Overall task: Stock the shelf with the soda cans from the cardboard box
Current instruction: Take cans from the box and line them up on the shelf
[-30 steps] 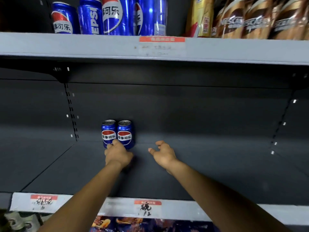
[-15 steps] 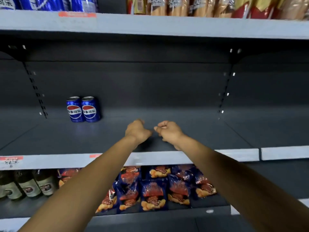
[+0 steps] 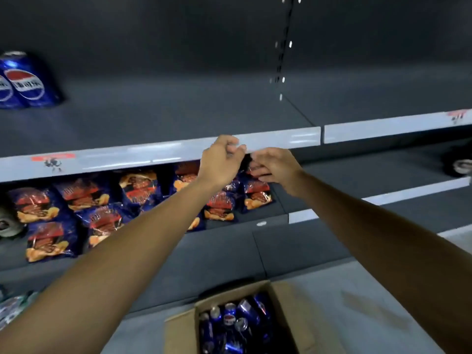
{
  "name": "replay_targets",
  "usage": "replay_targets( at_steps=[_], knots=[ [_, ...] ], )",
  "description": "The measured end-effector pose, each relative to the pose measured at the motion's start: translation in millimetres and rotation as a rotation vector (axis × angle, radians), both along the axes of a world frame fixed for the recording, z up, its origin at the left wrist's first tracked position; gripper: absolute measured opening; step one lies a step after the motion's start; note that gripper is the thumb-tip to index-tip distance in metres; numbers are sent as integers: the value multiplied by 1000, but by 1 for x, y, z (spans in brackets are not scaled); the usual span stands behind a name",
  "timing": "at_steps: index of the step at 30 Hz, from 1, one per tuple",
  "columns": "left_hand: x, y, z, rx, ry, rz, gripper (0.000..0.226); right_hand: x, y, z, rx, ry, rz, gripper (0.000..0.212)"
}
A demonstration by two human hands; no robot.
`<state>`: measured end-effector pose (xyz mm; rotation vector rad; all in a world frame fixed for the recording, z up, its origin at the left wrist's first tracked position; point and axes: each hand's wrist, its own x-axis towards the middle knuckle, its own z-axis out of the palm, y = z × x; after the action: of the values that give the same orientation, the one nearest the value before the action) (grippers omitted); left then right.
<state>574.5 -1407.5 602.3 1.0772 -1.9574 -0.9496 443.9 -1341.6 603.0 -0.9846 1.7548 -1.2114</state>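
I am holding my left hand (image 3: pixel 221 159) and right hand (image 3: pixel 274 167) loosely curled and empty by the grey metal shelf (image 3: pixel 158 116), where two blue soda cans (image 3: pixel 24 81) are standing, while more are lying in the brown cardboard box (image 3: pixel 286 312) below.

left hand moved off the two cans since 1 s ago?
Yes. The left hand has pulled back toward the person and rightward: it is now at the shelf's front edge, well clear of the two cans at the back.
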Motion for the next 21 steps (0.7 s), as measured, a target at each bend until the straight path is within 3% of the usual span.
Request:
replay_targets(
  at_steps=[6,13,21],
  knots=[
    [-18,37,-77,-130,21,-79,10,-27,40,-96,161,-116,-47,11],
    [-11,47,-213,289,-295,-103,9,-24,75,-244,446,-286,-194,10],
    [24,64,-340,536,-603,-6,23,0,122,-399,741,-449,-302,13]
  ],
)
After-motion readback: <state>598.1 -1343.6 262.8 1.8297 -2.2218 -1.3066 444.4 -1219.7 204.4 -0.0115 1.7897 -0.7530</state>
